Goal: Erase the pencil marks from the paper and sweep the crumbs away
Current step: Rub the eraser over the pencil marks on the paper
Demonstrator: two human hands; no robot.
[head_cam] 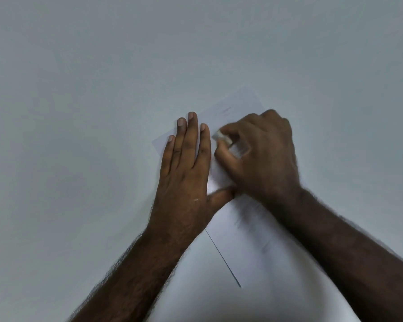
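Observation:
A white sheet of paper lies slanted on the pale table, right of centre. My left hand lies flat on the sheet's left part, fingers straight and together, thumb spread to the right. My right hand pinches a small white eraser between thumb and fingers, its tip down on the paper just right of my left index finger. Faint pencil marks show near the sheet's far edge, and grey smudged marks lie under my right wrist. Much of the sheet is hidden by my hands and forearms.
The pale table stretches on all sides of the paper, with nothing else on it in view. A dark strip runs along the left border of the view.

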